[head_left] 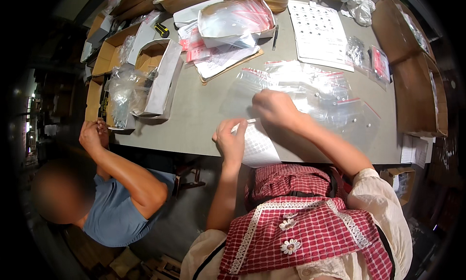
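My left hand (230, 140) pinches the upper edge of a white sheet of small round stickers (257, 144), which hangs over the table's front edge towards my apron. To its right and a little farther off, my right hand (276, 107) has its fingers drawn together above the left side of some clear zip bags. Whatever those fingertips hold, if anything, is too small to make out. The clear zip bags (310, 88) with red seal strips lie overlapped and fanned out to the right. Small white round dots show on several of them.
A white box of zip bags (235, 25) stands at the back, beside a printed sheet stack (320, 34). Open cartons (158, 81) line the left side, and brown cartons (412, 81) the right. A yellow-black cutter (161, 30) lies far left. A co-worker's hands (94, 133) are at the left edge.
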